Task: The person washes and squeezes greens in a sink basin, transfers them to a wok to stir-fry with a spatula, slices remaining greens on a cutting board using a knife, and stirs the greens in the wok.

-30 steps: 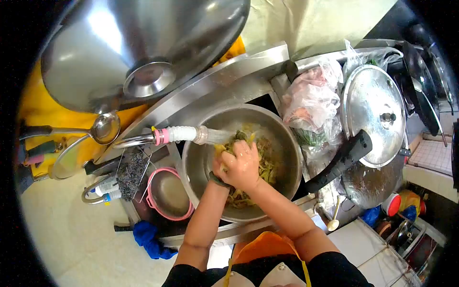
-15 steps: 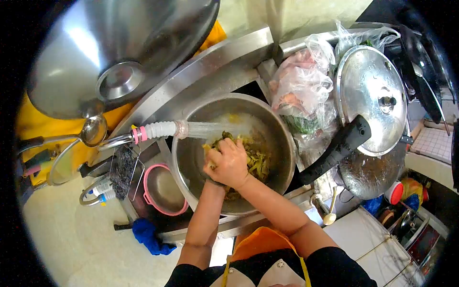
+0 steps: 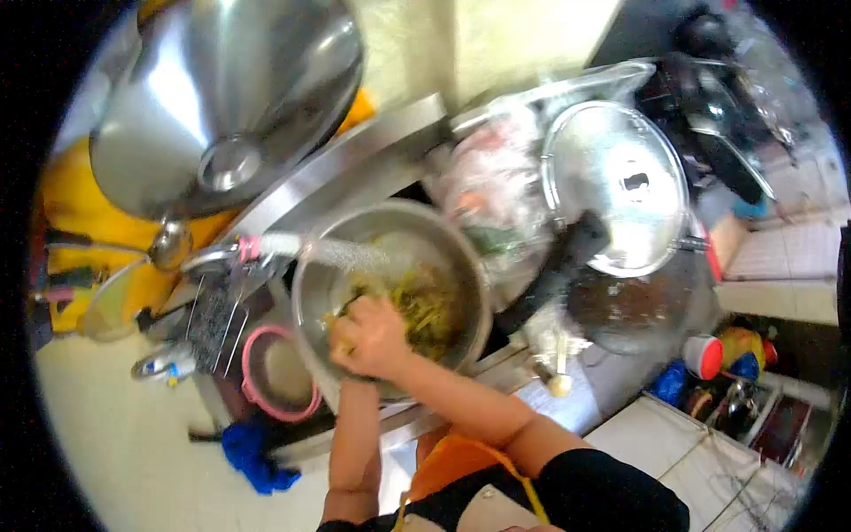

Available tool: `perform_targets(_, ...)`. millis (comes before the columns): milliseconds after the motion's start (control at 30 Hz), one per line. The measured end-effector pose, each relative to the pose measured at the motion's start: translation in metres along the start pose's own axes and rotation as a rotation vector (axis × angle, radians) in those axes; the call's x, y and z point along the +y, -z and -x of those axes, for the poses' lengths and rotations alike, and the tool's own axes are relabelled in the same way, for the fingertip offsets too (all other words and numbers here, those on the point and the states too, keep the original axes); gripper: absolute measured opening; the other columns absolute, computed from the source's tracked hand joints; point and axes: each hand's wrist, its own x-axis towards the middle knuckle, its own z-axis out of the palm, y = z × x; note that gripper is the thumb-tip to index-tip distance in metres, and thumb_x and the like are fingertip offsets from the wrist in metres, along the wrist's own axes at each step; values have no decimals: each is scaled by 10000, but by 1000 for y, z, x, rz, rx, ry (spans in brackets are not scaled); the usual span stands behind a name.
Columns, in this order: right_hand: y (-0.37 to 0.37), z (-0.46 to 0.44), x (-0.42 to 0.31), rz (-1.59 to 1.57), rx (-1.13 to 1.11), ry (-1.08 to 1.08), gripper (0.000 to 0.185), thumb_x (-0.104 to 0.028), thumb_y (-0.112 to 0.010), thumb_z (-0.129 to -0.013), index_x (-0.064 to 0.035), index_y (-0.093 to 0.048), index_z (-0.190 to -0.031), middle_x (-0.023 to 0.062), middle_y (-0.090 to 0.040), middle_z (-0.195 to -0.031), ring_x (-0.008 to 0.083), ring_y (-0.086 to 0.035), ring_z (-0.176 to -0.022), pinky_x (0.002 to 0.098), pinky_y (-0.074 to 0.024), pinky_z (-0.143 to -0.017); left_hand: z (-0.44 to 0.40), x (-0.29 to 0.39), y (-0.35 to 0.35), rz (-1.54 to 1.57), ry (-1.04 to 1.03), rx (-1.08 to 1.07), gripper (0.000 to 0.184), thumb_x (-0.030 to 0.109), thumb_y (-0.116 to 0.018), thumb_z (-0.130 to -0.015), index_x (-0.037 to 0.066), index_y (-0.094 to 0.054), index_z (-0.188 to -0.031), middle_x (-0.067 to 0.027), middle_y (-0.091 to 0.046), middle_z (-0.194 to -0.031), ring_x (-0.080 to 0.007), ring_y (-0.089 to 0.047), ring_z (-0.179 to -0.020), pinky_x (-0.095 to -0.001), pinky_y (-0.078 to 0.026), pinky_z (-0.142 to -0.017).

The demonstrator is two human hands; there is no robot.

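My right hand [image 3: 372, 337] is closed around green leafy vegetables over a large steel basin [image 3: 483, 306]. My left hand [image 3: 350, 359] is pressed against it from below, mostly covered by the right, its fingers hard to make out. More yellow-green shredded vegetables [image 3: 430, 310] lie in the basin, to the right of my hands. Water runs into the basin from a white tap hose [image 3: 279, 246] with a pink band. The picture is blurred by motion.
A pink-rimmed bowl [image 3: 257, 399] stands left of the basin, near a blue cloth [image 3: 253, 457]. To the right are plastic-bagged meat [image 3: 492, 173], a pressure cooker lid [image 3: 616, 186] and its black handle [image 3: 563, 266]. A large wok [image 3: 186, 106] leans at the upper left.
The view has swung, so the basin and lid appear farther left. My clasped hands have moved toward the basin's lower left edge, away from the vegetables in its middle.
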Motion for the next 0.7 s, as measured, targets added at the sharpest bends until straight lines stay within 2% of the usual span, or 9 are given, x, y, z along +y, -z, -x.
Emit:
perform_targets(67, 6, 0, -3, -38, -69, -8, 246, -230, -640, -626, -128, -651, -850, 100, -520, -745, 284, -535, -755, 481, -434, -707, 12, 2, 0, 0, -26, 4, 412, 363, -348, -965, 43, -528, -1152, -84, -572, -1114, -216, -550, -1020, -368, -438, -928)
perform_targets(167, 5, 11, -15, -71, 47, -93, 212, -221, -629, -650, -117, -644, -834, 109, -524, -753, 293, -539, -767, 456, -435, -698, 34, 6, 1, -15, -66, 9, 410, 361, -348, -965, 42, -529, -1148, -84, -573, -1110, -214, -551, -1016, -367, -440, -926)
perform_targets(200, 20, 9, -25, -57, 30, -7, 224, -218, -621, -669, -104, -641, -861, 115, -527, -754, 307, -540, -772, 442, -440, -688, 41, 9, 0, -9, -84, 4, 409, 360, -348, -965, 42, -530, -1146, -83, -573, -1108, -213, -551, -1015, -367, -440, -925)
perform_targets(300, 23, 9, -35, -59, 94, 12, 268, -227, -623, -676, -98, -642, -910, 127, -528, -768, 321, -540, -778, 433, -444, -685, 53, 27, -9, -10, -155, -25, 407, 358, -348, -964, 41, -531, -1142, -83, -574, -1104, -211, -552, -1011, -366, -441, -923)
perform_targets(333, 26, 4, -39, -136, 85, -33, 179, -248, -670, -661, -110, -588, -740, 108, -503, -747, 306, -519, -760, 429, -418, -656, 56, 36, -17, -15, -182, -40, 407, 358, -348, -964, 41, -531, -1141, -83, -574, -1102, -210, -552, -1009, -366, -441, -922)
perform_targets(400, 32, -10, -53, -185, 142, 17, 178, -238, -674, -672, -104, -575, -734, 114, -504, -750, 313, -516, -756, 426, -412, -651, 61, 55, -37, -26, -247, -86, 405, 356, -348, -963, 40, -532, -1138, -83, -574, -1099, -209, -552, -1007, -366, -442, -920)
perform_targets(567, 98, -64, -99, -371, 252, 213, 173, -178, -692, -681, -93, -547, -724, 119, -493, -737, 319, -507, -740, 408, -398, -639, 72, 101, -131, -55, -420, -255, 402, 353, -347, -962, 39, -534, -1131, -82, -575, -1091, -205, -554, -1000, -365, -444, -916)
perform_targets(700, 207, -107, -93, -399, 404, 367, 175, -142, -706, -676, -83, -545, -711, 111, -514, -727, 312, -515, -723, 382, -420, -652, 62, 90, -262, -50, -475, -483, 400, 350, -347, -961, 38, -535, -1126, -81, -576, -1085, -203, -555, -995, -364, -445, -913)
